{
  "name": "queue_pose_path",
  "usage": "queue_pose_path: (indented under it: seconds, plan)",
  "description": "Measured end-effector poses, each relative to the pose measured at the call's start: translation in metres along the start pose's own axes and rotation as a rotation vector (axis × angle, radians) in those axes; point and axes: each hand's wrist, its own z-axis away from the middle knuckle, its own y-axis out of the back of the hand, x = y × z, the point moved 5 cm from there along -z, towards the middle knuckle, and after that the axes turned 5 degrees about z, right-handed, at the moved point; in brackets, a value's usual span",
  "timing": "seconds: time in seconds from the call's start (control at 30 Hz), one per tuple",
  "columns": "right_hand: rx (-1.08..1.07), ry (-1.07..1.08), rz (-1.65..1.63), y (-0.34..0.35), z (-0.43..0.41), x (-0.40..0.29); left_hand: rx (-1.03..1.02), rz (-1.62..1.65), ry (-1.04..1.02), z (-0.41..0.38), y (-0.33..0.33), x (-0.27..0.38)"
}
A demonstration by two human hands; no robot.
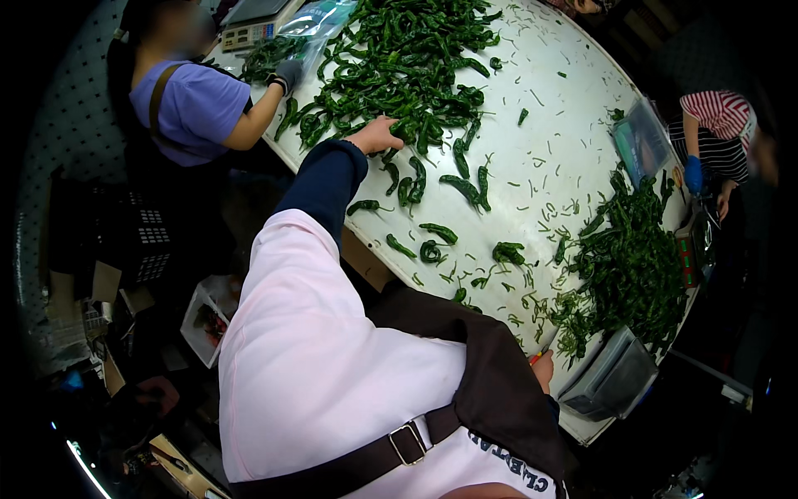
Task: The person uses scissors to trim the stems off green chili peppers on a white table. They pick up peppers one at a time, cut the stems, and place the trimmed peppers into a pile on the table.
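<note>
My left hand (377, 136) reaches across the white table (474, 227) to the near edge of a large heap of green peppers (405, 68). Its fingers touch or lie just above the peppers; whether they grip one is unclear. Low at the table's near edge, my right hand (543, 369) is closed around the red and yellow handle of a small tool (536, 357), whose type I cannot make out. Between the hands lie loose peppers (439, 232) and cut stems (545, 309). Another pile of green peppers (629, 262) sits to the right, beyond my right hand.
A person (187, 106) with a gray glove stands at left beside a scale (255, 28) and plastic bags (315, 28). Another person (717, 137) with a blue glove works at far right. Clear plastic containers (614, 377) stand at the lower right corner. Crates (149, 231) lie left.
</note>
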Motion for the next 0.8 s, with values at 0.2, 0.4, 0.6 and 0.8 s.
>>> queue_pose_path:
  seconds: [0.2,0.4,0.6,0.8]
  plan:
    - [0.027,0.015,-0.022,0.003,0.003,-0.007,-0.143,0.246,0.046,-0.003,0.008,-0.005]
    - [0.03,0.005,-0.023,0.0,0.001,-0.003,0.216,-0.022,-0.173,0.003,-0.022,-0.01]
    - [0.103,0.062,-0.25,0.0,-0.004,0.008,0.157,0.279,-0.096,0.025,-0.033,0.017]
    - [0.039,0.477,-0.575,0.12,0.031,-0.143,0.134,0.429,-0.186,0.102,-0.062,0.125]
